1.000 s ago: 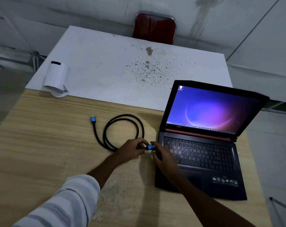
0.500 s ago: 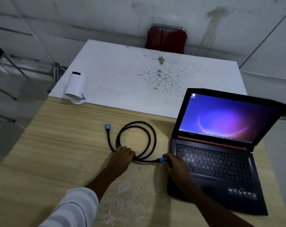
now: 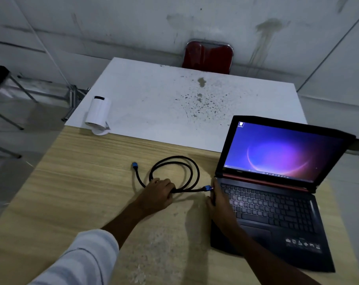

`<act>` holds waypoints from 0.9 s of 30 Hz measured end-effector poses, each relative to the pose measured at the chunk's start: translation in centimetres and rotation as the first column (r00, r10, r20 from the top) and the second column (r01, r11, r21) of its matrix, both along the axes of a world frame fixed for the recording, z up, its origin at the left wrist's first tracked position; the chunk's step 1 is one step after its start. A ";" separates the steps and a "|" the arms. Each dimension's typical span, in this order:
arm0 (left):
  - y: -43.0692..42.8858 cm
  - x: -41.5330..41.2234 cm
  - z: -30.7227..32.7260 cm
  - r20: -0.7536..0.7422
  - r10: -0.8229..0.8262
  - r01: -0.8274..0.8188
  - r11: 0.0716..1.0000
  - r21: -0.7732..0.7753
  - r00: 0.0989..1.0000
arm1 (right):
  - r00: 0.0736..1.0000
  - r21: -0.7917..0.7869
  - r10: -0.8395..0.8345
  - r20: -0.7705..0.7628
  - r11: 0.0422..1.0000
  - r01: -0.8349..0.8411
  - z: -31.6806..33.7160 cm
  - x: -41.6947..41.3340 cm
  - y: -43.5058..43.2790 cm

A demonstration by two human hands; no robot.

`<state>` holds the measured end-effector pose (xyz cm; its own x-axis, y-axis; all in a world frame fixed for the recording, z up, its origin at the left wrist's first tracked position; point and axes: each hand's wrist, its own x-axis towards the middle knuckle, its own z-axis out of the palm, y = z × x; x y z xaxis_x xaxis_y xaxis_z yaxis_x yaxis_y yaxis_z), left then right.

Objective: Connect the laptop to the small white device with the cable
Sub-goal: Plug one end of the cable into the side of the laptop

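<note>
grey stained walls and a red chair back [image 3: 208,56] fill the top of the frame, and below them a pale wood-grain tabletop [image 3: 76,194] carries a speckled white board [image 3: 154,103] across its far half. our open black laptop with a lit purple screen [image 3: 277,182] sits at the right of the frame. the small white cylindrical device with a black slot on top [image 3: 98,112] stands at the left edge of the board, well apart from the laptop.

the black braided cable with blue plugs [image 3: 186,161] lies coiled in the middle of the frame. one blue plug [image 3: 134,166] rests loose on the wood, pointing toward the upper left. the other blue plug [image 3: 207,188] lies just beside the laptop's left edge.

our left hand [image 3: 160,192] is curled over the cable where the loops cross, probably to pin the coil so the near end can be fed. our right hand [image 3: 219,200] lies along the laptop's left edge, fingers together beside the near plug; we judge it is steadying the machine or guiding the plug in.

we cannot see the port, since the laptop's left side faces away from us and the hand covers it. whether the plug is seated or only touching is unclear, as is whether the right fingers actually pinch it. the device's socket is not visible either. both forearms run off the bottom of the frame.
</note>
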<state>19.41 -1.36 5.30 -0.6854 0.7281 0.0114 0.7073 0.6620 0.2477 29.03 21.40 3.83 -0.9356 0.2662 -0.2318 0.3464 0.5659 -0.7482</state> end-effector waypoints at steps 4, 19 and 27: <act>0.5 -1.0 2.3 0.193 0.115 -0.151 0.972 0.181 0.974 | 0.998 -0.026 0.003 -0.059 1.000 -0.005 1.3 -0.6 -0.3; 1.0 -5.1 6.1 0.826 0.189 -0.726 0.604 0.329 0.532 | 0.998 -0.199 -0.035 -0.043 0.980 0.026 3.0 -1.8 -0.3; -0.1 -1.5 0.1 0.856 0.362 -0.805 0.585 0.099 0.368 | 0.985 -0.230 0.017 0.171 0.973 0.023 0.8 -0.8 -0.6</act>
<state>17.94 -1.49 5.39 -0.8440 0.1693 -0.5088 -0.3875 0.4634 0.7970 28.19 20.84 4.62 -0.8759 0.1898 -0.4435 0.4820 0.3838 -0.7877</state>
